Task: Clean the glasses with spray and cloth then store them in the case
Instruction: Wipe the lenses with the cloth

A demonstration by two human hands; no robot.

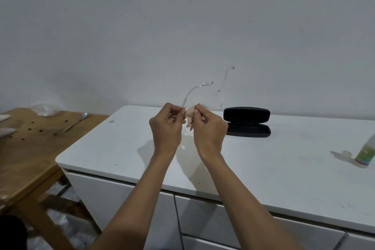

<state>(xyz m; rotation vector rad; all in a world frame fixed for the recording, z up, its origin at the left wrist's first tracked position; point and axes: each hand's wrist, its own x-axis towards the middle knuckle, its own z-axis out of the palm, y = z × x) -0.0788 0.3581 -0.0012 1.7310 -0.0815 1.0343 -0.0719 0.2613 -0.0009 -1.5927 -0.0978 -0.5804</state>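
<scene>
I hold clear-framed glasses (194, 92) in the air above the white cabinet top (263, 164). My left hand (166, 126) grips the frame near one temple, whose arm curves up and to the right. My right hand (209, 128) pinches a pale pink cloth (190, 116) against a lens. The other lens and temple stick out to the right, hard to see against the wall. A black glasses case (247, 121) lies open just right of my hands. The spray bottle (366, 154) lies at the right edge with its clear cap (346, 153) beside it.
A wooden table (26, 148) stands lower at the left, carrying a spoon (83, 116), a crumpled clear bag (45, 108) and white papers. The cabinet has white drawer fronts (125, 209) below its top. A grey wall stands close behind.
</scene>
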